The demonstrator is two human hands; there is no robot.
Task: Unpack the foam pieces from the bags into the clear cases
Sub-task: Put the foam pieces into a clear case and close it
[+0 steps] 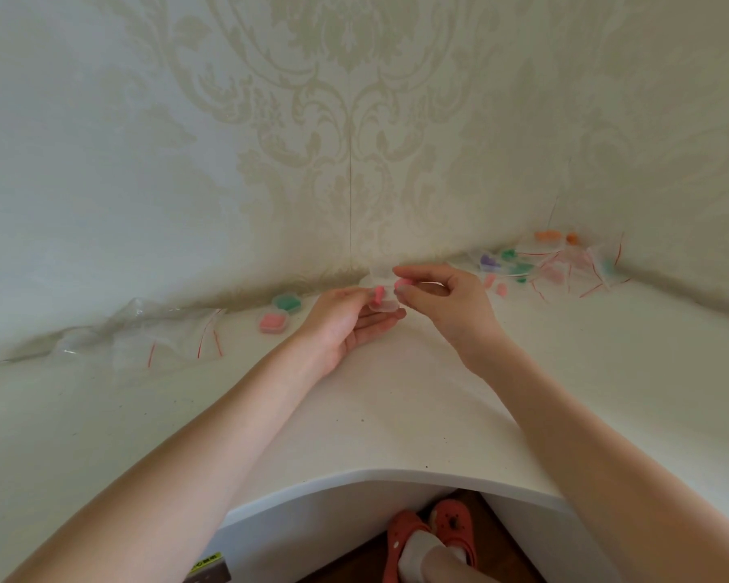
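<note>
My left hand holds a small clear case just above the white table, with one pink foam piece standing in it. My right hand pinches a second pink foam piece between thumb and fingertips, right at the case's open top. Two filled clear cases rest to the left by the wall: a pink-filled case and a green-filled case. Two loose pink foam pieces lie to the right of my right hand.
Empty clear bags with red strips are heaped at the left along the wall. Several bags with purple, green, pink and orange foam sit in the right corner. The white table curves inward at its front edge.
</note>
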